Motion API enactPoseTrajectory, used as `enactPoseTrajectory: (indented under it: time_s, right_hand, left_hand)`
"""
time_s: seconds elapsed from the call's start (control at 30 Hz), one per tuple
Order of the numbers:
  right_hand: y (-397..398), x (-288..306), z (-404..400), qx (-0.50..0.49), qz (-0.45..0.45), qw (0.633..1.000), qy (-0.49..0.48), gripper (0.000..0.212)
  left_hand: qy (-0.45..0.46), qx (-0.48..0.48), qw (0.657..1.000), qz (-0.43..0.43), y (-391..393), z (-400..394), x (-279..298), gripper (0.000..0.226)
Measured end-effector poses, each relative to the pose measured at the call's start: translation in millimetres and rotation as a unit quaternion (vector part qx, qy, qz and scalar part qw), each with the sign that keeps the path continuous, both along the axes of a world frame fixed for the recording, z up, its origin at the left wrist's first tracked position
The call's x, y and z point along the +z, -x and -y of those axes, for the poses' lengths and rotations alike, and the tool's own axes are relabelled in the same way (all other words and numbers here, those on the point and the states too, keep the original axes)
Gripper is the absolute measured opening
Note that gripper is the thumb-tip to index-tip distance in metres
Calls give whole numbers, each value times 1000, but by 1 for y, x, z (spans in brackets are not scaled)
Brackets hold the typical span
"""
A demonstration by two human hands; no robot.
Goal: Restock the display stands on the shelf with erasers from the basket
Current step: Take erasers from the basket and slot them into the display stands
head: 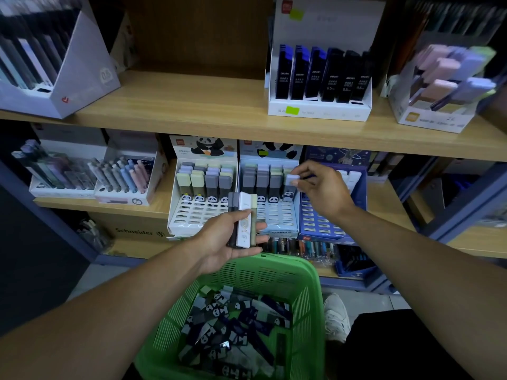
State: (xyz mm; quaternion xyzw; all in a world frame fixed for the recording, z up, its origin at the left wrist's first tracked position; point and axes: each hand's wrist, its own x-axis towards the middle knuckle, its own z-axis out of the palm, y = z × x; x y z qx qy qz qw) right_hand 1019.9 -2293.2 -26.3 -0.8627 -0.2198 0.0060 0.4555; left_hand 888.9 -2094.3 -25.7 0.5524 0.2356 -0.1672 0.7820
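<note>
A green basket (310, 286) below my arms holds several panda-printed erasers (233, 322). My left hand (227, 239) grips a bundle of erasers (242, 218) upright above the basket's far rim. My right hand (321, 185) pinches the top of a grey panda eraser (289, 186) standing in the rightmost column of the light-blue display stand (277, 215). A white display stand (197, 212) to its left carries rows of yellow and grey erasers. Both stands have open slots in their front rows.
A dark blue slotted stand (329, 220) sits right of my right hand. Pen displays (120, 176) stand at the left of the same shelf. The upper wooden shelf (192, 111) carries lead-refill boxes (321, 75) and pastel erasers (450, 75). A white shoe (336, 316) is by the basket.
</note>
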Motion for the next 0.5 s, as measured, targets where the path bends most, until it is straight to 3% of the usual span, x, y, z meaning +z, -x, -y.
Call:
enactPoseTrajectory:
  time_s: [0.5]
  right_hand:
    - [-7,0,0,7,-1,1000,16,8]
  left_hand:
    - [-23,1,1000,1,1,-1,5,30]
